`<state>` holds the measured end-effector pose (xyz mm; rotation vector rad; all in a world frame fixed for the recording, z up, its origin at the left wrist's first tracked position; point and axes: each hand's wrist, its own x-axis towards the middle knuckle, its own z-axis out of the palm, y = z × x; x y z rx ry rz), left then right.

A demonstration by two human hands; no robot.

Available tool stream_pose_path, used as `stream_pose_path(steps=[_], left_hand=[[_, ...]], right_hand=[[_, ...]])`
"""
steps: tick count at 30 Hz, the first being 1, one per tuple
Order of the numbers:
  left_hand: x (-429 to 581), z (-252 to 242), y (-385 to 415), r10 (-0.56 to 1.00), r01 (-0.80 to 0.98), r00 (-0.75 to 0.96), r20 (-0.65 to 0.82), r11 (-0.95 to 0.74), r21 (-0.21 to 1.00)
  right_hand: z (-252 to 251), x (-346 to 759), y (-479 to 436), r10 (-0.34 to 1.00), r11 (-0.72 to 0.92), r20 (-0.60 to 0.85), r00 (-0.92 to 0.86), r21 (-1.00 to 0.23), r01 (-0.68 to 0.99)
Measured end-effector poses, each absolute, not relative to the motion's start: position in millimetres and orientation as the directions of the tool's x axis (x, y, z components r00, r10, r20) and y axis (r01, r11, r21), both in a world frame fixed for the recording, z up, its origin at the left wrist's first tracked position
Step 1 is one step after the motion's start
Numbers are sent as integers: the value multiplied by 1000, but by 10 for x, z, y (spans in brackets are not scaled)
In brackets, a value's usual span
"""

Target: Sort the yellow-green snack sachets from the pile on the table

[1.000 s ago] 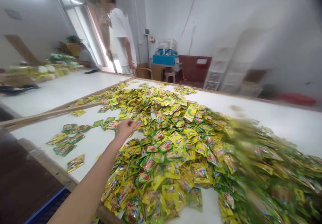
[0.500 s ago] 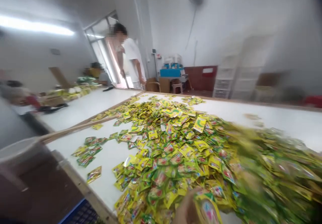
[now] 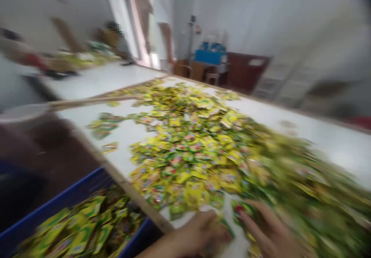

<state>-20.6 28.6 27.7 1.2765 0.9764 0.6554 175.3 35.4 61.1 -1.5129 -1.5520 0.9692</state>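
Note:
Small shiny yellow-and-green packets (image 3: 199,146) lie in a big heap on the white tabletop (image 3: 127,134). Low in the view, my left hand (image 3: 197,231) is curled round several packets; motion blurs its fingertips. Just right of it, my right hand (image 3: 272,231) has its thumb and a finger at either side of a green packet with a red spot (image 3: 239,209). The heap's near edge surrounds both hands, with a strip of white table between them. Below the table's left edge, a blue crate (image 3: 58,200) holds more of these packets.
A wooden rim (image 3: 124,180) borders the table. At far left stands a pale tub (image 3: 26,113). Beyond are another white table (image 3: 95,78) with a yellow-green pile, a standing person in white (image 3: 161,10), other people, and a blue box (image 3: 208,57) by the wall.
My view has tilted down, bringing the packet-filled crate into sight. Both hands now show at the near edge of the heap; before, only part of one hand with a packet showed.

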Motion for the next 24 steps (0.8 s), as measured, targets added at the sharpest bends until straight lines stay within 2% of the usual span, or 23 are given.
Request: stream_pose_path(steps=[2, 4, 6, 10, 16, 18, 22, 24], left_hand=[[-219, 132, 265, 863, 117, 430, -266, 239, 964], [-222, -41, 295, 885, 161, 343, -316, 276, 948], [-210, -155, 300, 888, 211, 334, -317, 257, 943], [-171, -153, 229, 876, 262, 419, -239, 135, 955], [-139, -72, 159, 894, 224, 392, -219, 138, 965], [-146, -49, 142, 891, 203, 397, -218, 147, 968], [-175, 30, 175, 857, 156, 479, -190, 130, 979], [-191, 59, 227, 837, 133, 513, -191, 142, 981]], right_hand=[[515, 1690, 311, 986, 140, 165, 22, -893, 427], [425, 1617, 301, 977, 187, 213, 5, -866, 464], [395, 1566, 276, 977, 162, 208, 38, -850, 501], [467, 1552, 180, 983, 98, 164, 83, -850, 517], [542, 1503, 165, 978, 79, 174, 114, -816, 573], [636, 1515, 169, 989, 89, 143, 40, -787, 611], [913, 1656, 175, 947, 222, 24, -320, -770, 599], [979, 1720, 182, 937, 211, -4, -350, -791, 574]])
